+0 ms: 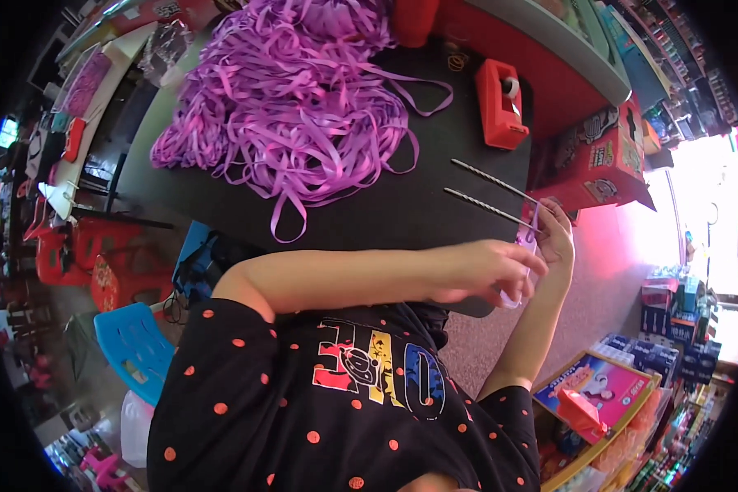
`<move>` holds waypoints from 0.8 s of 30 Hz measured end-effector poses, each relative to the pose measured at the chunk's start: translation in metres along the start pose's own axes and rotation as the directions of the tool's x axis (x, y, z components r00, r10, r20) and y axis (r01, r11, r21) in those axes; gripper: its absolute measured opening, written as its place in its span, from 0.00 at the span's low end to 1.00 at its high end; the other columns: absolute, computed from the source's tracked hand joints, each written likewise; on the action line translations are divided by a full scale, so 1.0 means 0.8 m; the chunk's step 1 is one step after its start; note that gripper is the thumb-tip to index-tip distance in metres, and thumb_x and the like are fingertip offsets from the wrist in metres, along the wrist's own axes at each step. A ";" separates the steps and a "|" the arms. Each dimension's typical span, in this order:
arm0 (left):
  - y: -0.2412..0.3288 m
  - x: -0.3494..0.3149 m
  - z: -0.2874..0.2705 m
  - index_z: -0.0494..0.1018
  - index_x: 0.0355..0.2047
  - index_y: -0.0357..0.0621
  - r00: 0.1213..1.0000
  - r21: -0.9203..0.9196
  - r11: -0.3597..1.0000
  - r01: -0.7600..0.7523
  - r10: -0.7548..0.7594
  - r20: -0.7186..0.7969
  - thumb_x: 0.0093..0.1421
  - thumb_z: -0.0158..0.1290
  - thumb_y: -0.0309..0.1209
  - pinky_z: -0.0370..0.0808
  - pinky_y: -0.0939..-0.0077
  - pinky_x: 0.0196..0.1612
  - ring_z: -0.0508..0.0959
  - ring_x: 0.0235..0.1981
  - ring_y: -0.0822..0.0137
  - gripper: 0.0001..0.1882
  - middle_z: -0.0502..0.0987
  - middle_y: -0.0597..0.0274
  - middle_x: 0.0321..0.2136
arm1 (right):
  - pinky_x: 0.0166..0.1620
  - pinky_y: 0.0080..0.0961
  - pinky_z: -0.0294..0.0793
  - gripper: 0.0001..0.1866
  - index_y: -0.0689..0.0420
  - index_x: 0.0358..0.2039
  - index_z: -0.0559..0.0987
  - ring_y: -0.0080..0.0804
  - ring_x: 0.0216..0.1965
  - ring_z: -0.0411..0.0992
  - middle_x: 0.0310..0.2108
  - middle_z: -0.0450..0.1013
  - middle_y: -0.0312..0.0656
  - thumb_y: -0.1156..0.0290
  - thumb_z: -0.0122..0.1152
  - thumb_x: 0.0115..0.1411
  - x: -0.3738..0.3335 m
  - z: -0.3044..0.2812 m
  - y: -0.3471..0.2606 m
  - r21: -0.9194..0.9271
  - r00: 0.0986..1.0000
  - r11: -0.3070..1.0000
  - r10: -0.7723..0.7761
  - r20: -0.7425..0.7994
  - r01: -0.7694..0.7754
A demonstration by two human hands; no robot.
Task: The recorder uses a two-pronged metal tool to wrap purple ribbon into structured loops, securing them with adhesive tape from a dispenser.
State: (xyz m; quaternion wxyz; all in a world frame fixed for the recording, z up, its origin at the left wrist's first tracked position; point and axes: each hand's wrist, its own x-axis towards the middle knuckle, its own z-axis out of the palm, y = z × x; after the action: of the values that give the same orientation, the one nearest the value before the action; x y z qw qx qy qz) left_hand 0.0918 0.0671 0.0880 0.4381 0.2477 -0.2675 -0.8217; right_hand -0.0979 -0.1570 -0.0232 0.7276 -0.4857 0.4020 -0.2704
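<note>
My right hand (556, 233) is closed around two thin metal chopsticks (490, 207) with twisted shafts, which point left over the table's edge, roughly side by side. Purple ribbon (535, 218) loops round the sticks close to the fingers, and a paler lilac length hangs below. Just left of it, my left hand (494, 272) has its fingers curled at this hanging ribbon, partly hiding it. A big tangled heap of purple ribbon (312, 123) covers the far left part of the dark table (377, 217), one loose loop hanging toward me.
A red tape dispenser (502, 107) stands at the table's far right, beside a red printed box (603, 160). At left are a blue plastic chair (135, 348) and red stools (127, 279). A display case (599, 394) and stocked shelves line the right.
</note>
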 end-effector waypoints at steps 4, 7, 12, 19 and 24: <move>0.033 -0.091 -0.041 0.75 0.44 0.43 0.915 0.789 0.593 -0.163 0.391 -0.105 0.54 0.48 0.26 0.69 0.73 0.44 0.72 0.40 0.67 0.16 0.72 0.61 0.35 | 0.38 0.28 0.78 0.14 0.61 0.44 0.72 0.32 0.35 0.77 0.36 0.76 0.43 0.75 0.59 0.57 0.006 -0.004 -0.010 0.010 0.998 0.999 0.053 0.030 -0.053; 0.039 -0.133 -0.083 0.77 0.36 0.43 0.732 0.985 -0.078 0.154 0.679 -0.061 0.51 0.53 0.25 0.69 0.68 0.44 0.72 0.40 0.60 0.11 0.72 0.61 0.34 | 0.40 0.29 0.78 0.16 0.62 0.46 0.71 0.33 0.35 0.77 0.36 0.76 0.44 0.75 0.59 0.57 0.003 0.000 -0.016 -0.011 0.997 0.998 0.061 0.054 -0.061; 0.048 -0.135 -0.116 0.77 0.33 0.42 0.598 0.747 -0.494 0.445 0.785 0.162 0.45 0.60 0.26 0.64 0.62 0.51 0.67 0.48 0.57 0.12 0.70 0.60 0.41 | 0.37 0.28 0.79 0.15 0.61 0.45 0.73 0.31 0.32 0.77 0.34 0.76 0.42 0.72 0.60 0.57 -0.002 0.024 -0.022 0.009 0.995 0.996 0.087 0.041 -0.088; 0.049 -0.113 -0.142 0.76 0.28 0.41 0.679 0.699 -0.557 0.448 0.721 0.139 0.44 0.60 0.25 0.60 0.61 0.56 0.65 0.50 0.55 0.08 0.70 0.60 0.43 | 0.34 0.22 0.77 0.11 0.59 0.41 0.76 0.27 0.29 0.76 0.30 0.77 0.40 0.72 0.61 0.56 0.011 0.001 -0.012 -0.022 0.992 0.992 0.121 -0.033 -0.122; 0.087 -0.139 -0.113 0.76 0.29 0.40 0.570 0.965 -0.156 0.213 0.822 0.007 0.52 0.57 0.26 0.66 0.67 0.52 0.71 0.44 0.63 0.05 0.73 0.61 0.37 | 0.32 0.20 0.75 0.09 0.60 0.39 0.78 0.28 0.29 0.76 0.29 0.77 0.40 0.72 0.60 0.57 0.002 -0.065 0.006 0.080 0.992 0.997 0.010 -0.123 0.000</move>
State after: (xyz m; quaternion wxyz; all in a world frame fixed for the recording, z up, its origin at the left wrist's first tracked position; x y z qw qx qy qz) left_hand 0.2455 0.1090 0.0868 0.3916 0.6673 -0.6325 -0.0366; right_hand -0.1412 -0.1820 -0.0390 0.7210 -0.4376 0.4360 -0.3140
